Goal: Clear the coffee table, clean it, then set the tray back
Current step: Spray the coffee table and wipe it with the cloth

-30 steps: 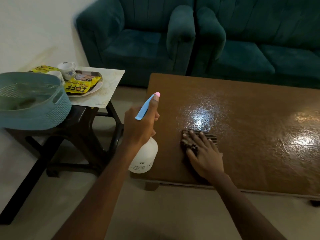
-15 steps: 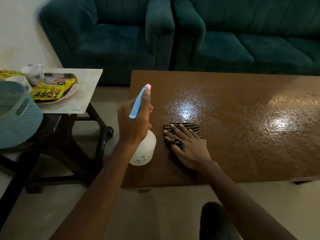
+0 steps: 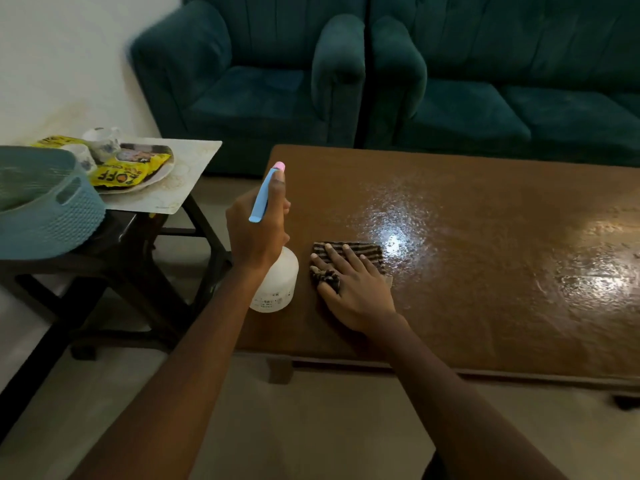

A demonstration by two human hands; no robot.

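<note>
I see my left hand [image 3: 256, 233] wrapped round the white spray bottle [image 3: 277, 287], held at the near-left corner of the coffee table [image 3: 485, 306]. My right hand [image 3: 356, 292] lies flat, fingers straight, pressing the striped cloth [image 3: 363, 250] on the glossy top. What looks like the tray [image 3: 197, 161] sits on the side table [image 3: 131, 237], well apart at the left.

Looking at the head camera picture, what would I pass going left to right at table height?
Blue basket → yellow snack packet → left hand gripping the spray bottle → right hand pressing flat on the striped cloth → the shiny bare stretch of the coffee table.
</note>
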